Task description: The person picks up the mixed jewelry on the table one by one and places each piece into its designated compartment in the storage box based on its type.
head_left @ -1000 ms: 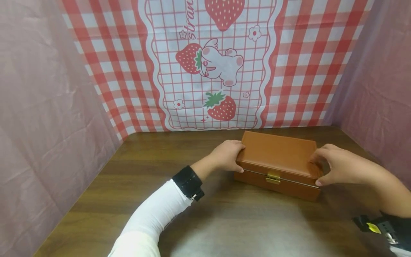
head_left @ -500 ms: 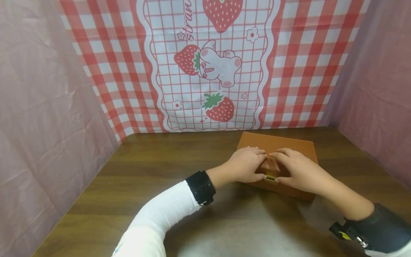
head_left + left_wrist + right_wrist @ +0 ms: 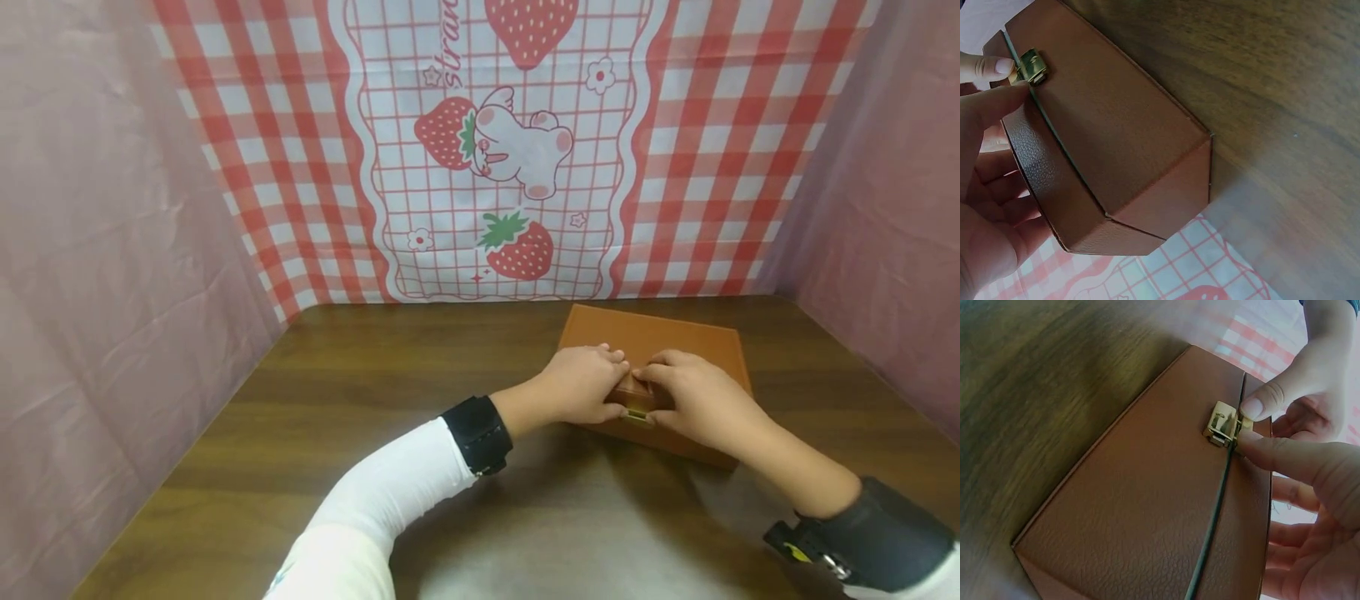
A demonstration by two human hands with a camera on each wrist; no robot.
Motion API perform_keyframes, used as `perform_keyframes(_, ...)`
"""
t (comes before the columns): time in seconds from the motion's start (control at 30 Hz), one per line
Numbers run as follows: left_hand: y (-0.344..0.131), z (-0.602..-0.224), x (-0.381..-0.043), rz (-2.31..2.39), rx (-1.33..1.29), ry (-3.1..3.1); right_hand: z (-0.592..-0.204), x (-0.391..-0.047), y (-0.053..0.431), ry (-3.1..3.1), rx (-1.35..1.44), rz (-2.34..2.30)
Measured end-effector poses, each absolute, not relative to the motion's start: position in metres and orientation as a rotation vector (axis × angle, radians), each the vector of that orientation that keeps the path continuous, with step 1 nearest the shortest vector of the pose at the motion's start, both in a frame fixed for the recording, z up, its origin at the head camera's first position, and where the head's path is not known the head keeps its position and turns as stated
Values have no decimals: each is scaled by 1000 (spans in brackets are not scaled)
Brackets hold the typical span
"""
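A brown leather-look box [image 3: 667,329] with a gold clasp [image 3: 1221,422] stands at the right back of the wooden table. My left hand [image 3: 585,385] and my right hand [image 3: 701,400] meet at the middle of its front edge. Both thumbs press at the clasp, and the other fingers reach over the top of the lid [image 3: 1047,169], so each hand grips the lid's front edge. In the right wrist view a thin greenish line runs between lid and base. The lid lies level on the base. The box's inside is hidden.
The wooden table [image 3: 360,375] reaches back to a red and white checked cloth [image 3: 705,167] with strawberry prints. Pink curtains [image 3: 112,275] hang at both sides. Black straps [image 3: 480,433] sit around both wrists.
Both hands have moved from the box's two sides inward to the clasp at its front middle. Over the last half second they have stayed almost still there. The box has kept its place.
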State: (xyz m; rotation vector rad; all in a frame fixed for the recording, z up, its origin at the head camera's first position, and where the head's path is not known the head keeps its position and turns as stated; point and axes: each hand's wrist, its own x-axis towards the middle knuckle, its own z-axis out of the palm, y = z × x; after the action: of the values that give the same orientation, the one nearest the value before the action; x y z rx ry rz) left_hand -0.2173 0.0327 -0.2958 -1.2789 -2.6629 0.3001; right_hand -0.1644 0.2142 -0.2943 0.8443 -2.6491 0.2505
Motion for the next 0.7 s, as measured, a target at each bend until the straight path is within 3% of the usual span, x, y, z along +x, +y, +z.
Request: perform_keyframes(0.7,34,-300,-216,369,-1246,-2655,-291,-161,209,-2703,768,39)
